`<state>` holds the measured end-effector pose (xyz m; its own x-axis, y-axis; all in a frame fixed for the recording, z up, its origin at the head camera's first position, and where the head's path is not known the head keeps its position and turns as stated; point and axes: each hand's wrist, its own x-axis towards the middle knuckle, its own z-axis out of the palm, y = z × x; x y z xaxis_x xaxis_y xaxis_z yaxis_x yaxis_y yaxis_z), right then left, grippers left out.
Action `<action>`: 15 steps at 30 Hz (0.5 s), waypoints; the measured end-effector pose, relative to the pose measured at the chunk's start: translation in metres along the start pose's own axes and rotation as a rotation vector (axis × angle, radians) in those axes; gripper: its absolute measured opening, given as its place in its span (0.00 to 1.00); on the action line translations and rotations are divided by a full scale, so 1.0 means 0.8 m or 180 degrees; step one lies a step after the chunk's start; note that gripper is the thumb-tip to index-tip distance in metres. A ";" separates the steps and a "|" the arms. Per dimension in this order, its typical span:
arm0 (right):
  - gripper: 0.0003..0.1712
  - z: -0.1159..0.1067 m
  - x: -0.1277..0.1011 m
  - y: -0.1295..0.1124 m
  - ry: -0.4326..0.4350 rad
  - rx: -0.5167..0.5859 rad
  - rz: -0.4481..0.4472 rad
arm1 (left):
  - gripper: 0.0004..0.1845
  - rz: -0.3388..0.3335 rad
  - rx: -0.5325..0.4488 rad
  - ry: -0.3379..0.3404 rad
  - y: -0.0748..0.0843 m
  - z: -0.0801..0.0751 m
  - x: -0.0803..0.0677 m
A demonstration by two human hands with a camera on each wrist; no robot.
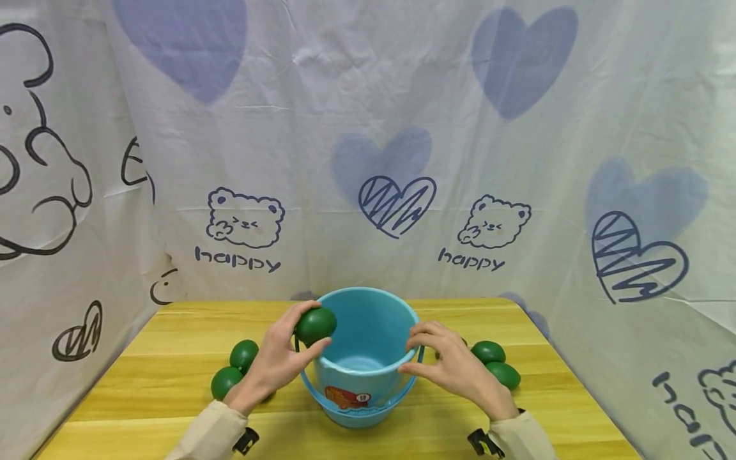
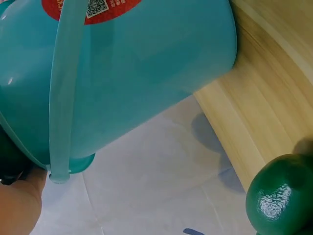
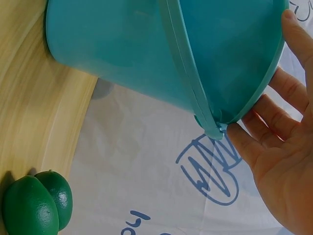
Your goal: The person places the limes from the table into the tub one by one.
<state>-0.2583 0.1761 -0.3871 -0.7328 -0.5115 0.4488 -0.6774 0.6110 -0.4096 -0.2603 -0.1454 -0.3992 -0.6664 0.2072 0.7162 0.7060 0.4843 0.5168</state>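
Observation:
A light blue bucket (image 1: 359, 377) stands upright on the wooden table, its handle (image 2: 66, 93) hanging down in front. My left hand (image 1: 282, 348) grips a smooth dark green oval fruit (image 1: 316, 326) over the bucket's left rim. Only a dark edge of that fruit shows in the left wrist view. At the right rim is my right hand (image 1: 448, 358), its fingers loosely bent and spread along the edge. In the right wrist view the right thumb (image 3: 297, 36) and fingers (image 3: 264, 122) touch the rim. The visible inside of the bucket shows no fruit.
Left of the bucket lie green fruits (image 1: 244, 356), partly behind my left forearm. Two more green fruits (image 1: 489, 352) lie on the right, beside my right hand; a dark shape behind that hand is mostly hidden. A printed white cloth (image 1: 322, 211) hangs around the table (image 1: 144, 396).

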 end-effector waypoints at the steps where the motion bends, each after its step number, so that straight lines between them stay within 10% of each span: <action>1: 0.21 0.000 0.000 0.000 0.0002 -0.0004 0.0002 | 0.32 0.0020 -0.0003 -0.0031 0.000 0.001 0.000; 15: 0.20 -0.001 0.001 0.001 0.0000 -0.0011 -0.0007 | 0.31 -0.0058 0.0094 -0.0245 0.002 0.000 0.006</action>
<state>-0.2595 0.1769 -0.3862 -0.7312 -0.5130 0.4497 -0.6789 0.6118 -0.4059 -0.2624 -0.1438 -0.3944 -0.6963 0.2623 0.6681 0.6869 0.5132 0.5145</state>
